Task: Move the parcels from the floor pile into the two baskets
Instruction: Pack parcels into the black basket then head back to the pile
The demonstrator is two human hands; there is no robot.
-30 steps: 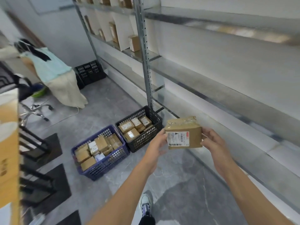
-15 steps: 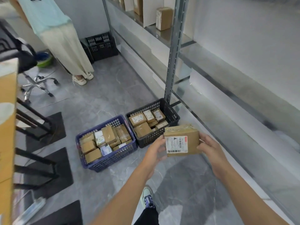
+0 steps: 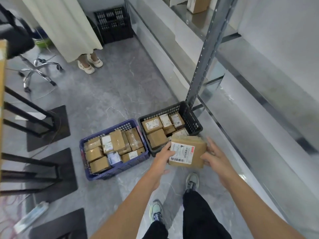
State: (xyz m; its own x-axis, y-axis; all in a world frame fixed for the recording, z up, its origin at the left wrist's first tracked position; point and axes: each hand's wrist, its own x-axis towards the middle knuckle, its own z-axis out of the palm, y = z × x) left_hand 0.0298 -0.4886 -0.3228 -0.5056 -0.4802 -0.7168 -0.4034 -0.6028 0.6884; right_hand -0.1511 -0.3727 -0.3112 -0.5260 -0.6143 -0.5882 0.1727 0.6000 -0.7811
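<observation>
Grey marble floor (image 3: 107, 97), centre frame: blue basket (image 3: 120, 168) beside black basket (image 3: 192, 118). Left hand (image 3: 161, 158) and right hand (image 3: 216, 158) clamp their fingers on one parcel (image 3: 198, 152).

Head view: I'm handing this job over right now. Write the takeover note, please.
Hands: left hand and right hand each grip a side of one brown parcel, label up, held above the near corner of the black basket.
Baskets: the blue basket beside it looks about full. The black basket holds several parcels and has a little room.
Done: many parcels are in the baskets.
Left: set this parcel down, probably in the black basket. The floor pile is out of view, so the remainder is unknown.
</observation>
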